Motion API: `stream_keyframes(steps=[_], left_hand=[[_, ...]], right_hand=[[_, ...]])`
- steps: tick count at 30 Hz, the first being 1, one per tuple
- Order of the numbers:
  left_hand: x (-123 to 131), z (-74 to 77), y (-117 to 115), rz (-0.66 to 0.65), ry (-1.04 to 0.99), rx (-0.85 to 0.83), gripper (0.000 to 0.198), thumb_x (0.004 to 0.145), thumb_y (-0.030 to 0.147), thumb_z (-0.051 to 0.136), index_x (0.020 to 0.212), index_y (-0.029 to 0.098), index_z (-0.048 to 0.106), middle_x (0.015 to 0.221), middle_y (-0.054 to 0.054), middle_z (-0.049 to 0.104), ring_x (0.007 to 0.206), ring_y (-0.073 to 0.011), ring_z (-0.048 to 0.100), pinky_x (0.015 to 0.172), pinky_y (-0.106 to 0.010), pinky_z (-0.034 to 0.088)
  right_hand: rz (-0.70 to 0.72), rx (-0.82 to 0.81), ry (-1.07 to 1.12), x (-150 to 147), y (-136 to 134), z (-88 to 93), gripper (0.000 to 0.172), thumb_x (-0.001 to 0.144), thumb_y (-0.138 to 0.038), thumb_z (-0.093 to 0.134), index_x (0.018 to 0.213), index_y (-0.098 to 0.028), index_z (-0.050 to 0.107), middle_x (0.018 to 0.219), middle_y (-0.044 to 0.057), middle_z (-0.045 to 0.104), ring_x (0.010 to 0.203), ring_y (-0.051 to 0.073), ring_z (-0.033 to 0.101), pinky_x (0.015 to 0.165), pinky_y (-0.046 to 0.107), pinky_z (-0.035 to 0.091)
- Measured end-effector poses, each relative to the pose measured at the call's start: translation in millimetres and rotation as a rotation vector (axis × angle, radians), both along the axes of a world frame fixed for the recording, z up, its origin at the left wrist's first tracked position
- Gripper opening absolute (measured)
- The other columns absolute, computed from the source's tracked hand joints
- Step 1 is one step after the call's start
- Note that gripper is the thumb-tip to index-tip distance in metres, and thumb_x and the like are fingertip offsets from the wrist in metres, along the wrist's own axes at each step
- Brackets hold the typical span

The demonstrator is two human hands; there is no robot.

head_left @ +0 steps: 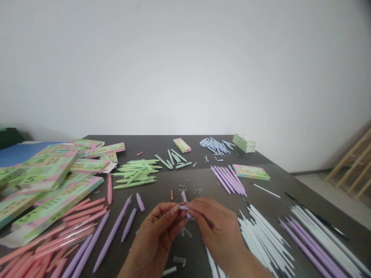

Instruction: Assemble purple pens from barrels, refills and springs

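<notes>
My left hand point(159, 236) and my right hand point(220, 228) meet at the middle of the dark table. Between their fingertips is a small purple pen part point(183, 207), pinched from both sides; the fingers hide much of it. Just behind it lies a purple pen barrel point(184, 196), partly covered by the hands. Small metal springs point(182, 187) are scattered beyond the fingertips, near a little red pen piece point(172, 195). Short clear plastic tubes point(179, 260) lie below the hands. Left of my left hand are loose purple barrel pieces point(129, 224).
Red barrels point(84, 216) and a heap of printed boxes point(58, 170) fill the left. Green pens point(137, 172), blue pen parts point(214, 145) and purple barrels point(228, 180) lie farther back. White refills point(261, 235) spread on the right, beside longer purple rods point(304, 247). A wall stands behind.
</notes>
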State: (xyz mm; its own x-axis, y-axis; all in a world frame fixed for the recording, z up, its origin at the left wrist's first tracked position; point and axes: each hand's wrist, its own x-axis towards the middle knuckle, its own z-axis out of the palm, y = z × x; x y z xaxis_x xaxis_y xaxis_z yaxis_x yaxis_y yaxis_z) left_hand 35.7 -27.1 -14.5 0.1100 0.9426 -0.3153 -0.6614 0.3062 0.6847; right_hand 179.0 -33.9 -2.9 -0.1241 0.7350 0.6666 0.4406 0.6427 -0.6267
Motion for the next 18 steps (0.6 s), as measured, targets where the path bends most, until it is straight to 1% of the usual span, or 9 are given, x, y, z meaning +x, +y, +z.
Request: stream_keyframes(steps=[3, 7, 12, 15, 18], left_hand=[[0.2, -1.2, -0.9, 0.000, 0.022, 0.000, 0.009, 0.062, 0.005, 0.072, 0.065, 0.013, 0.068, 0.067, -0.003, 0.069, 0.061, -0.0114, 0.066, 0.058, -0.018, 0.056], [-0.1, -3.0, -0.3, 0.010, 0.039, -0.044, 0.010, 0.062, 0.003, 0.071, 0.062, 0.012, 0.067, 0.061, -0.002, 0.068, 0.057, -0.0106, 0.065, 0.054, -0.017, 0.055], [0.3, -2.5, -0.6, 0.011, 0.070, -0.058, 0.011, 0.066, 0.002, 0.068, 0.062, 0.011, 0.067, 0.061, -0.004, 0.068, 0.056, -0.0111, 0.064, 0.052, -0.016, 0.055], [0.0, -2.9, -1.0, 0.022, 0.092, -0.069, 0.011, 0.065, 0.001, 0.068, 0.061, 0.011, 0.067, 0.061, -0.004, 0.068, 0.056, -0.0114, 0.064, 0.052, -0.017, 0.055], [-0.1, -4.3, -0.4, 0.001, 0.116, -0.065, 0.009, 0.063, 0.004, 0.071, 0.061, 0.011, 0.068, 0.061, -0.004, 0.068, 0.056, -0.0111, 0.063, 0.053, -0.017, 0.055]], right_hand=[[-0.026, -0.100, 0.029, -0.3, -0.2, -0.1, 0.017, 0.081, -0.012, 0.055, 0.085, -0.022, 0.068, 0.078, 0.002, 0.070, 0.072, 0.014, 0.064, 0.068, 0.022, 0.049], [-0.033, -0.193, 0.009, -1.2, 0.2, 0.0, 0.015, 0.081, -0.013, 0.055, 0.078, -0.021, 0.068, 0.073, 0.000, 0.068, 0.068, 0.013, 0.062, 0.064, 0.021, 0.046], [-0.052, -0.248, -0.034, -0.4, 1.0, 1.1, 0.014, 0.082, -0.018, 0.056, 0.074, -0.021, 0.067, 0.070, -0.001, 0.066, 0.064, 0.012, 0.060, 0.061, 0.020, 0.043], [-0.056, -0.276, -0.047, 0.9, 1.4, 2.2, 0.015, 0.082, -0.020, 0.056, 0.072, -0.021, 0.067, 0.068, -0.001, 0.066, 0.062, 0.012, 0.059, 0.059, 0.020, 0.042], [-0.067, -0.286, -0.068, 1.3, 1.3, 2.8, 0.016, 0.082, -0.020, 0.055, 0.072, -0.021, 0.067, 0.067, -0.001, 0.065, 0.062, 0.012, 0.058, 0.058, 0.020, 0.040]])
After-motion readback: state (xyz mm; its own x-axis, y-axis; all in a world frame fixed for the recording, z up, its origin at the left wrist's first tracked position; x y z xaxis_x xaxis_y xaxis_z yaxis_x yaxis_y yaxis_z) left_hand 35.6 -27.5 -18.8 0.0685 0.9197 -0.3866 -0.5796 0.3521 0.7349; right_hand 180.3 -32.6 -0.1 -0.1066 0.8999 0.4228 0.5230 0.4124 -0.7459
